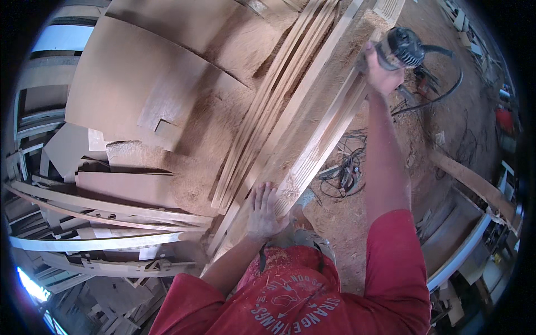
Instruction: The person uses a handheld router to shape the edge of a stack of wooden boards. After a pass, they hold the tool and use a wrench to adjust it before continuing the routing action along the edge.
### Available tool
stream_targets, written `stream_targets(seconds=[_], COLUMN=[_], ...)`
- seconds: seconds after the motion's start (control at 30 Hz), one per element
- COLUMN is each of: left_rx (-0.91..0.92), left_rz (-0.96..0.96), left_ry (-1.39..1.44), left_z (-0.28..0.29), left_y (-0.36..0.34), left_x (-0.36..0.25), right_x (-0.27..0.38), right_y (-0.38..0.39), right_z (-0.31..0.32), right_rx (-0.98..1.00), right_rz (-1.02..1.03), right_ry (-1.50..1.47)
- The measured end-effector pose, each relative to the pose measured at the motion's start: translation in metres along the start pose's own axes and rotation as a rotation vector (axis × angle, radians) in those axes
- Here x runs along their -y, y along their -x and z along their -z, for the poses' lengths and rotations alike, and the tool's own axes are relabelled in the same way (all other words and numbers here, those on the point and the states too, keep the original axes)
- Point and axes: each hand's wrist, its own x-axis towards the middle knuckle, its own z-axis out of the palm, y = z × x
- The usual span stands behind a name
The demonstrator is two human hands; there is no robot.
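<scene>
My right hand (381, 72) is stretched far forward and grips a grey power tool (403, 47) set against the far part of a long grooved wooden board (321, 142). A black cord (441, 89) trails from the tool to the right. My left hand (262, 212) lies flat, fingers spread, on the near end of the same board. Several long thin wooden strips (268, 106) lie side by side just left of the board, all running away from me.
Sawdust (206, 139) covers the bench. Plywood sheets (145, 78) lie at the left, with curved wooden pieces (100, 223) stacked below them. Tangled cables (343, 173) sit on the dusty floor at right, near a plank (474, 184) and a white bench edge (463, 251).
</scene>
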Motion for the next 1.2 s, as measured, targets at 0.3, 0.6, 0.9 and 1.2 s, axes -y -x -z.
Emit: stream_targets(seconds=[0.3,0.6,0.9,1.2], left_rx=[-0.025,0.012,-0.002,0.016], left_rz=[-0.018,-0.006,-0.004,-0.038], left_ry=[-0.01,-0.01,0.0,0.021], left_z=[-0.006,-0.004,-0.006,-0.007], left_y=[0.002,-0.001,0.001,-0.002], left_x=[0.003,0.001,0.003,0.002], right_x=[0.008,0.027,0.085,-0.007], right_y=[0.003,0.128,0.237,0.205], right_z=[-0.002,0.037,0.088,0.056], right_rx=[0.015,-0.007,0.311,0.263], right_rz=[-0.084,0.191,0.026,0.207], right_ry=[0.049,-0.068,0.183,0.531])
